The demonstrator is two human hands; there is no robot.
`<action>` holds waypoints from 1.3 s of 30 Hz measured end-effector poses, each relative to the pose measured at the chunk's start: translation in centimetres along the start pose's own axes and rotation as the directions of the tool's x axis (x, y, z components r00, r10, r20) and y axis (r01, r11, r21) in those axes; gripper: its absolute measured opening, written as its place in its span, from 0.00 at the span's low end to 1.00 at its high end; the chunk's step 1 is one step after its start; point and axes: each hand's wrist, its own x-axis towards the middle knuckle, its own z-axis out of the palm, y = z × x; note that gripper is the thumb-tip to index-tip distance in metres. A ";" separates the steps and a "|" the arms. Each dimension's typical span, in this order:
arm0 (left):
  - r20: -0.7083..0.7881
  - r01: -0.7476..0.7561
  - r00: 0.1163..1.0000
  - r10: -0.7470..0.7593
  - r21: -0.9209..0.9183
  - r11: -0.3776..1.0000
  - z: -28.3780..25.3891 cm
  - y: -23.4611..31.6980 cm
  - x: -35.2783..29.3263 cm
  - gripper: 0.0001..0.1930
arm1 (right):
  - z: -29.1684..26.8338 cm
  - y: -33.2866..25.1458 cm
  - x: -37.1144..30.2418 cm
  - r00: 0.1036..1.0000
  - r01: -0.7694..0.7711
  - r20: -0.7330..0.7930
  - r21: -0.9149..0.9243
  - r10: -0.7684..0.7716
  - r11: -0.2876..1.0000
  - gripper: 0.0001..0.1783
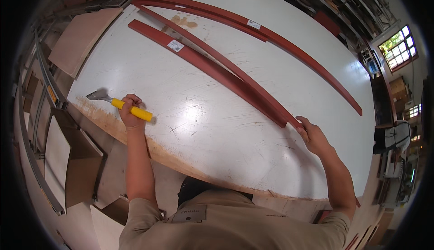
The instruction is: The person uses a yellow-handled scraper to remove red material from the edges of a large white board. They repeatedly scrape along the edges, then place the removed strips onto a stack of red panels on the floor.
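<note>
Closed around the yellow handle of a scraper, my left hand is above the near left part of the white table. The scraper's metal head points left, toward the table's worn edge. My right hand grips the near end of a long reddish-brown strip between thumb and fingers. That strip runs diagonally to the far left. Alongside it lies a wider reddish-brown strip with a white label, its near end just left of my right hand.
More reddish-brown strips lie across the table's far side, one carrying a white label. A flat pinkish board is beside the table's left edge. Open boxes stand below at left. Shelving with long stock lines the back right.
</note>
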 end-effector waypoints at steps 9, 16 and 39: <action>0.257 0.104 0.958 -0.123 0.087 0.991 0.8 0.0 -0.8 0.06 | 6.5 -1.4 -8.2 0.955 0.191 -0.199 -0.154 -0.220 0.969 0.35; 0.213 0.066 0.972 -0.100 0.164 0.984 1.6 0.5 -1.8 0.07 | 11.3 -3.4 -8.0 0.892 0.215 -0.315 -0.338 -0.325 0.916 0.36; 0.098 0.160 0.977 -0.187 0.232 0.959 3.1 0.7 -2.9 0.07 | 2.1 -0.6 11.5 0.672 0.489 -0.347 -0.455 -0.654 0.744 0.25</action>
